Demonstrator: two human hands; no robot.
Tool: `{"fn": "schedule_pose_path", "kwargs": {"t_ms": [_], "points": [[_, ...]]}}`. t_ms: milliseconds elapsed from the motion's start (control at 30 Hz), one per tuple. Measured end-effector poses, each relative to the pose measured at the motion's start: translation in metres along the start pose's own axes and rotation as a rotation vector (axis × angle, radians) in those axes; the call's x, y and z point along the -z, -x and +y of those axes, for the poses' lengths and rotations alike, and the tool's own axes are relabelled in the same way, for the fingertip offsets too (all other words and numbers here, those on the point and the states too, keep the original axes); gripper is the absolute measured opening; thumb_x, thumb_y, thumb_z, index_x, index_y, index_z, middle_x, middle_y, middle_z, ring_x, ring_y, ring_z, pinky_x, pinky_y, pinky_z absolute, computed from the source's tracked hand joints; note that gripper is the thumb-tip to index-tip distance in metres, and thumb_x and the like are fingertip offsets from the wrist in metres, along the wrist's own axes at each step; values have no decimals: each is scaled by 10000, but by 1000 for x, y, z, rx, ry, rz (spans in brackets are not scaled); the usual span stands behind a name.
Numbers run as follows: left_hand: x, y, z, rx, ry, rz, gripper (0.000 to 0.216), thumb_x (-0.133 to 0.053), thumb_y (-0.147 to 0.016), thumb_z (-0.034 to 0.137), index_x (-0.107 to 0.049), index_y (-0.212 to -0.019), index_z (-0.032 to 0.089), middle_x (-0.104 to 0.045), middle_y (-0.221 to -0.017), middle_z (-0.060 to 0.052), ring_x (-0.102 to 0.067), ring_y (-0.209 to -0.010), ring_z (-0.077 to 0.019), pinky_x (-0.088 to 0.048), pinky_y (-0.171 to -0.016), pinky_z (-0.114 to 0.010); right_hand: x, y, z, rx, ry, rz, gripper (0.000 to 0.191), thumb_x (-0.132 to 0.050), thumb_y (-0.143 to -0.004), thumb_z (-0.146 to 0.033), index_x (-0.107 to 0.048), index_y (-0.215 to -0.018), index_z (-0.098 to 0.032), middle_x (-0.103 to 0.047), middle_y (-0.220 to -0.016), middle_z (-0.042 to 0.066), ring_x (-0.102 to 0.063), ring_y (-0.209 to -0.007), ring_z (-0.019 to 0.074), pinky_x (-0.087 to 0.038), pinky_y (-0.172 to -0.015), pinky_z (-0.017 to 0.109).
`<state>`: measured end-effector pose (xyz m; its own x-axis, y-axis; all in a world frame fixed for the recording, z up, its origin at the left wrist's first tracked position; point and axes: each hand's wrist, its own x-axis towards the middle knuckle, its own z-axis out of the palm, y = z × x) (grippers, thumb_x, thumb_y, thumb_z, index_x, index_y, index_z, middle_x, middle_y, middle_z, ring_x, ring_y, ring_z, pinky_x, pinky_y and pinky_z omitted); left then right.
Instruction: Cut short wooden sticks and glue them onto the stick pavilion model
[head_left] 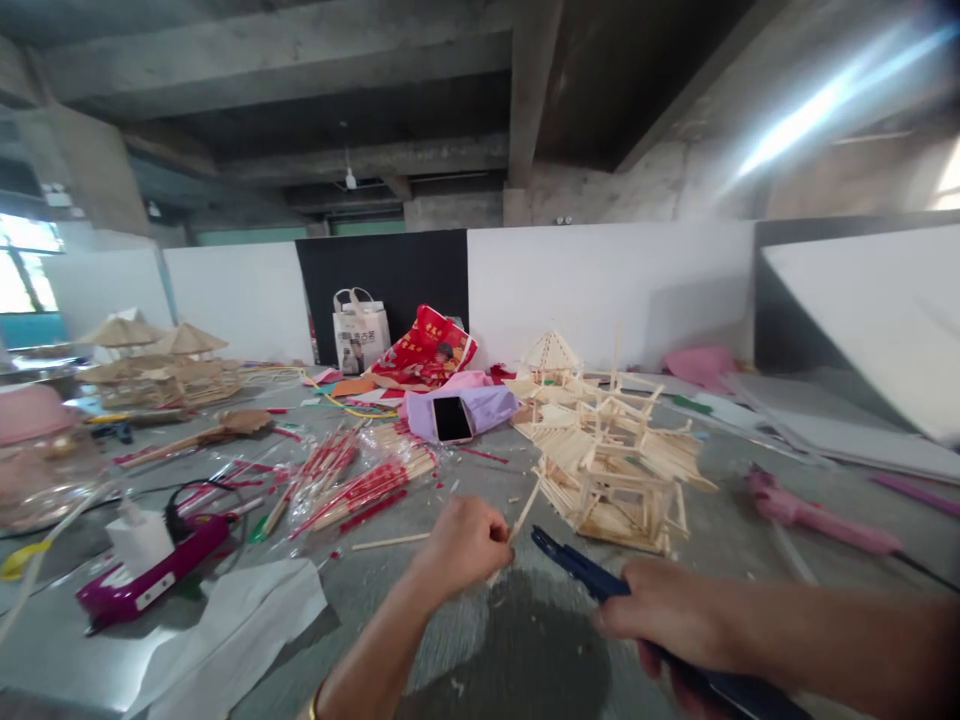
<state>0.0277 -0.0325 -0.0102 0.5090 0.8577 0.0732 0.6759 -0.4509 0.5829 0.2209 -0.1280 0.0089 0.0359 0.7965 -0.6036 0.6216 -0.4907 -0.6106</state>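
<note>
Our left hand (466,540) pinches a thin stick (526,509); our right hand (664,605) grips dark pliers (576,567) just beside it — near a wooden model (564,447), roofed in places, elsewhere bare, seemingly unfinished.

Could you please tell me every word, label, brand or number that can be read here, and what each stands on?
No text is clear enough to quote.
White tote bag: dark characters, too blurred to read.
Red bag: yellow characters, too blurred to read.
Purple power strip: marks on a white label, too small to read.
Pliers in the right hand: no lettering visible.
</note>
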Motion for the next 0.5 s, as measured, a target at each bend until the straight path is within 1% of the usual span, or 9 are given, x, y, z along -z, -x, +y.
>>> {"fn": "schedule_pose_path", "kwargs": {"t_ms": [67, 200, 300, 400, 500], "points": [[-2, 1, -1, -11, -6, -67, 120, -520, -576, 187, -624, -534, 144, -511, -415, 37, -456, -421, -80, -267, -424, -181, -1, 0, -7, -57, 63, -14, 211, -460, -677, -278, -439, -498, -168, -420, -387, -8, -390, -257, 84, -300, -227, 165], [-3, 0, -7, 8, 48, -170, 106, -533, -563, 214, -604, -524, 145, -490, -404, 43, -453, -412, -81, -276, -407, -174, -3, -6, -13, -133, 58, -144, 142, -425, -683, -216, -451, -562, -145, -470, -460, 17, -458, -297, 120, -373, -247, 220], [-3, -3, -13, 32, 120, -221, 96, -538, -555, 222, -579, -514, 145, -479, -404, 49, -465, -407, -84, -307, -405, -173, -1, -9, -10, -108, 13, -171, 74, -421, -680, -209, -439, -641, -149, -508, -536, 24, -480, -324, 124, -391, -267, 235], [-4, -6, -19, 50, 232, -281, 117, -566, -557, 259, -570, -530, 146, -497, -428, 45, -485, -419, -94, -348, -410, -184, 2, -9, -7, -72, -46, -192, 74, -427, -676, -240, -414, -706, -173, -541, -623, 29, -498, -347, 129, -407, -285, 252], [-5, -9, -22, 80, 309, -331, 145, -595, -553, 290, -577, -552, 147, -509, -442, 42, -487, -424, -96, -370, -417, -197, 4, -8, -7, -98, -30, -212, 81, -414, -673, -247, -405, -712, -176, -538, -617, 32, -506, -356, 137, -417, -298, 263]]}}
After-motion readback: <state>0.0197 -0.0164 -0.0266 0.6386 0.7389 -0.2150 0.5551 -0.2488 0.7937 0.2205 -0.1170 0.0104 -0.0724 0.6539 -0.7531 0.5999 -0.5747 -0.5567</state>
